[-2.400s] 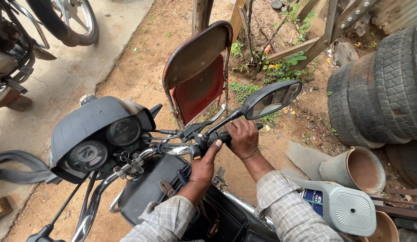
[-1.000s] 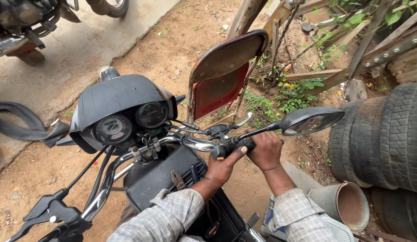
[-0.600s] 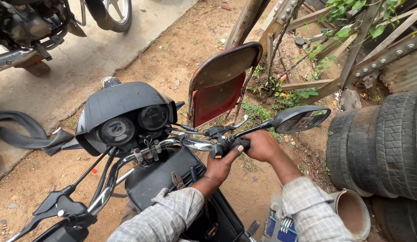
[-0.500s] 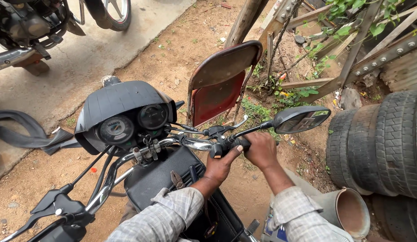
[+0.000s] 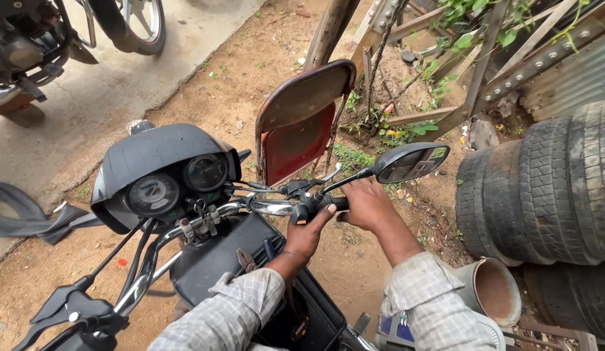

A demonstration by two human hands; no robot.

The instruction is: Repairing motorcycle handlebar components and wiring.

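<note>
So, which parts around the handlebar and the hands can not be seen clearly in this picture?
- Right grip: head view, covered by the right hand.
- Switch housing: mostly behind the left hand.
- Gauges: markings too small to tell.
- Left lever: its end is cut off by the bottom edge.
- Mirror: reflection too dim to make out.
- Blue container: cut off by the bottom edge, behind the right sleeve.

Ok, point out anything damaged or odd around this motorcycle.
The folding chair ahead is rusted along its edges. A loose strip of black rubber lies on the ground. Both hands, left and right, are at the right handlebar grip; nothing looks broken there.
</note>
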